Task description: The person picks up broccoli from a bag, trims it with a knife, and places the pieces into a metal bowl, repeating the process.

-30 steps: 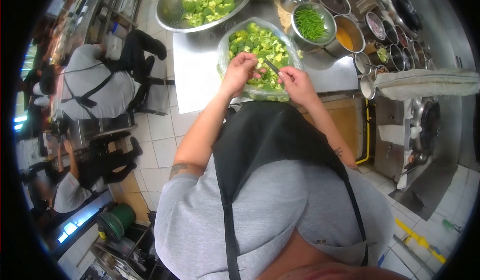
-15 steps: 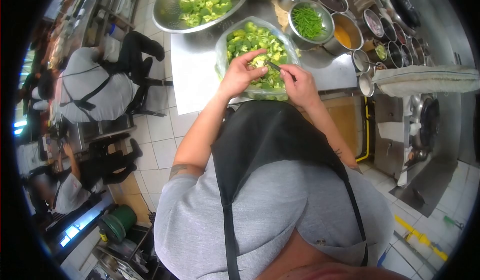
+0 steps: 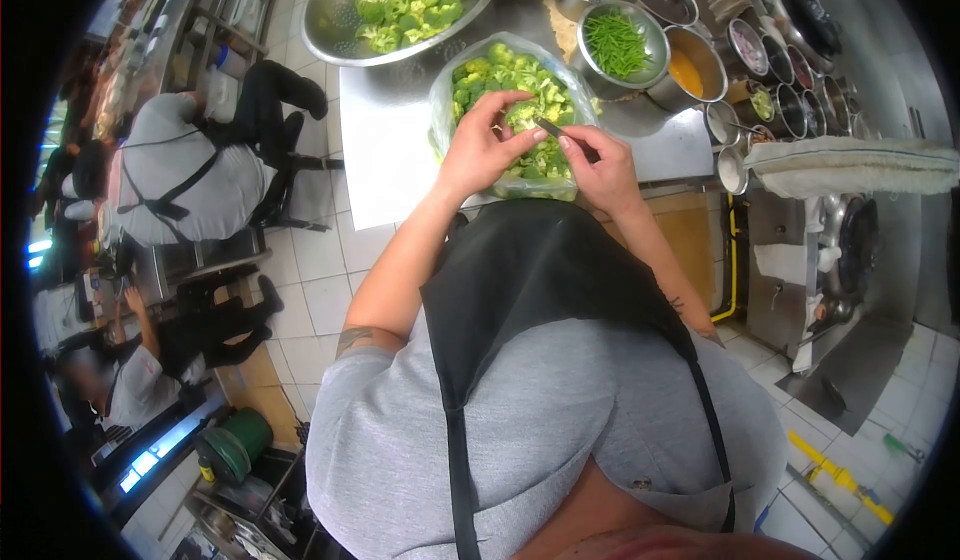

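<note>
My left hand [image 3: 487, 147] is closed around a piece of broccoli [image 3: 524, 115], held over a plastic bag [image 3: 440, 110] full of broccoli florets. In my right hand [image 3: 603, 172] is a small knife [image 3: 549, 127] with a dark end, pointing left towards that piece. Both hands are above the near part of the bag, close together. Behind the bag, to the left, a large steel colander [image 3: 330, 32] holds more cut florets [image 3: 415, 5].
A bowl of chopped green vegetable [image 3: 615, 45] and a pot of orange liquid [image 3: 686, 75] stand right of the bag. A rolled cloth [image 3: 850, 165] hangs at the right. Two other people [image 3: 180, 170] are at the left.
The knife and my right hand have shifted slightly, and the fingers of my left hand have bent a little more around the broccoli piece.
</note>
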{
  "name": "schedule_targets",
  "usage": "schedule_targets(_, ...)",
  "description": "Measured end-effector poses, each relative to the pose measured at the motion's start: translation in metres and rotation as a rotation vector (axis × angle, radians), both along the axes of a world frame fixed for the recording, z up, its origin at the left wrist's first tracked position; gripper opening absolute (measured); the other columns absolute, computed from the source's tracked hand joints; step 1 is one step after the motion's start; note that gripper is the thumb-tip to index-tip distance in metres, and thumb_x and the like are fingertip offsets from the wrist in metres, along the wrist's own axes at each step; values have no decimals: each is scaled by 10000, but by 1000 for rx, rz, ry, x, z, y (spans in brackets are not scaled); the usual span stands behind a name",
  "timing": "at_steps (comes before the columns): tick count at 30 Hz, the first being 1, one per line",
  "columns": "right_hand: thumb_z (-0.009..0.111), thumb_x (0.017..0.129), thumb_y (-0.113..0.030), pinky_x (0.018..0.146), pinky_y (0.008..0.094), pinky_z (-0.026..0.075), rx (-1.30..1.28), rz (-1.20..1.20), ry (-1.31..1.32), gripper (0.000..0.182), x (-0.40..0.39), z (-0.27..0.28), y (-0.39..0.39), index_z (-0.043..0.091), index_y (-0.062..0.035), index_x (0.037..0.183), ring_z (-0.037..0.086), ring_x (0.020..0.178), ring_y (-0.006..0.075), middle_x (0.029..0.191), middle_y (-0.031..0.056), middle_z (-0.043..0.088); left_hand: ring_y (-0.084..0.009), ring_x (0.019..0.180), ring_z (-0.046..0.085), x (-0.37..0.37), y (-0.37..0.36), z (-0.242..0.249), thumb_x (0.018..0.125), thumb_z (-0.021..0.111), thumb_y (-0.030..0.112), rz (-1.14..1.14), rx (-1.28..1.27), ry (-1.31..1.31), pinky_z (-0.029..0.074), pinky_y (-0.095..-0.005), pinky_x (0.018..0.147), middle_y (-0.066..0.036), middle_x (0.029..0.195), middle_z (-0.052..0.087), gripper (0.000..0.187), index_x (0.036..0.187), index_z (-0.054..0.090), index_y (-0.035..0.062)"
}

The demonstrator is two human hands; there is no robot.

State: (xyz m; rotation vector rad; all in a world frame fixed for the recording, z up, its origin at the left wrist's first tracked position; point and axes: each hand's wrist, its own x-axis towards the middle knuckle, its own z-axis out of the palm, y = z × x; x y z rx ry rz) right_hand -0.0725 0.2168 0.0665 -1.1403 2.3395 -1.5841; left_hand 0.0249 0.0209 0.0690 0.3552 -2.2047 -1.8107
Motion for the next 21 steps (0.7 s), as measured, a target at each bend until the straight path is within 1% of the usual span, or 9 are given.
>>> schedule_targets(1,728,959,-130,644,323,550,-3,1,22,179,0,0,0,740,5,1076,710,735,224,938,154,750,-49,782,504,0,1,0,883,849,182,18,47,-8,446,-227,688,3,1035,604,520,1307,593,26)
schedule_targets(4,730,956,-127,638,318,543,4,-3,-16,172,0,3,0,745,3,1067,700,716,211,936,152,751,-58,793,521,1,-4,-5,893,838,183,3,-74,-55,452,-228,694,0,1000,604,509,1305,586,25)
schedule_targets(7,734,952,-126,629,311,536,-13,18,1,170,0,4,0,749,1,1064,688,692,203,933,148,752,-63,776,536,-1,-4,-10,904,826,181,31,-236,123,454,-232,684,7,945,592,507,1322,584,25)
schedule_targets(10,737,950,-130,622,313,534,-14,25,19,169,1,4,-1,751,-2,1060,686,682,206,925,146,751,-68,756,549,2,-3,-6,905,826,192,-31,33,-7,462,-241,677,2,932,610,512,1337,602,29)
schedule_targets(13,737,950,-129,617,315,532,-2,17,50,164,-1,3,-1,752,-5,1056,685,674,220,914,145,748,-147,691,576,3,-3,6,885,834,215,-51,-20,-70,511,-316,688,-97,910,675,504,1317,661,20)
schedule_targets(16,738,946,-126,614,322,530,38,-12,94,161,1,8,-1,753,-8,1054,685,668,231,905,143,745,-146,697,577,3,-6,7,872,845,215,-71,-72,-146,515,-315,689,-106,917,682,501,1308,688,26)
schedule_targets(19,740,938,-117,611,328,527,89,-16,150,150,0,11,0,755,-9,1041,681,659,232,886,139,740,-144,700,567,2,-4,4,857,855,212,-62,-161,-41,509,-316,683,-93,885,667,509,1305,697,28)
schedule_targets(21,744,930,-111,612,330,528,47,31,158,143,-3,7,-1,759,-7,1027,682,657,232,872,137,738,-147,704,568,2,-6,3,845,863,213,-83,-213,-21,509,-318,684,-95,887,668,533,1314,692,29)
